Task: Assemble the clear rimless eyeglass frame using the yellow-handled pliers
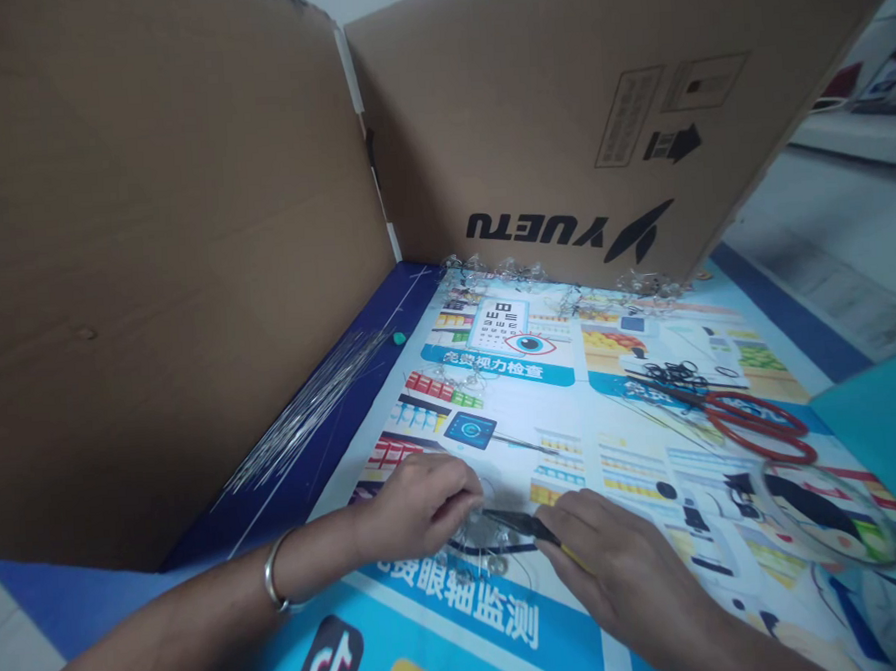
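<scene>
My left hand [427, 505], with a silver bangle on the wrist, is closed in a pinch on a small clear beaded piece [473, 526]. My right hand [617, 557] is wrapped round pliers [531, 525] with dark jaws and a bit of yellow on the handle. The jaws point left and reach the beaded piece at my left fingertips; whether they grip it I cannot tell. Just below, a dark curved band with clear and silvery beads [497, 563] lies on the printed sheet [448, 631], partly behind my fingers.
Cardboard panels [188, 239] wall off the left and back. Thin wires [309, 413] lie in a bundle at left. Red-handled scissors [760, 424], black loops [671, 374] and a clear round dish [825, 516] sit at right. Several beaded pieces [509, 269] line the back.
</scene>
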The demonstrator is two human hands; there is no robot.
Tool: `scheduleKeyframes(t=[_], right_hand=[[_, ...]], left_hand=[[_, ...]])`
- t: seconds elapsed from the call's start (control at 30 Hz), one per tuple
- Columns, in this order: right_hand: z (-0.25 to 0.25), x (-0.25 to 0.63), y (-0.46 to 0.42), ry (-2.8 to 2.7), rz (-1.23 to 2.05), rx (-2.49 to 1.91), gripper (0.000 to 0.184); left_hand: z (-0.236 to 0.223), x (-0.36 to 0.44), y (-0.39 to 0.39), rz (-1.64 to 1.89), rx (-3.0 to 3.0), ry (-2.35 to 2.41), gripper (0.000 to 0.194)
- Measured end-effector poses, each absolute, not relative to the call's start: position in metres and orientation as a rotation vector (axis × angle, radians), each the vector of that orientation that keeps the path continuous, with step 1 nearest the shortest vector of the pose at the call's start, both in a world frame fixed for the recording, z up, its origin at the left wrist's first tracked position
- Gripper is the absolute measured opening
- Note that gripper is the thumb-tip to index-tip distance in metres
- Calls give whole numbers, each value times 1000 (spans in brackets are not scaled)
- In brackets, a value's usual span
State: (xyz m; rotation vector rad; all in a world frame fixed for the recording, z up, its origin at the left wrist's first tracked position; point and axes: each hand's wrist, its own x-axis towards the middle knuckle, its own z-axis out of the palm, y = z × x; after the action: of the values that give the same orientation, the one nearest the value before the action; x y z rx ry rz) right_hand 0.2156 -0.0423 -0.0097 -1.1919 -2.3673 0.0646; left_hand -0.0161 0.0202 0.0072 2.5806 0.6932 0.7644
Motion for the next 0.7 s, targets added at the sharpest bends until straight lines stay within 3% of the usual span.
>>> scheduleKeyframes(t=[0.7], right_hand=[[-6, 206, -53, -2338, -13, -1320, 24]], left_hand=[[6, -13, 15, 853, 2672, 713, 11]])
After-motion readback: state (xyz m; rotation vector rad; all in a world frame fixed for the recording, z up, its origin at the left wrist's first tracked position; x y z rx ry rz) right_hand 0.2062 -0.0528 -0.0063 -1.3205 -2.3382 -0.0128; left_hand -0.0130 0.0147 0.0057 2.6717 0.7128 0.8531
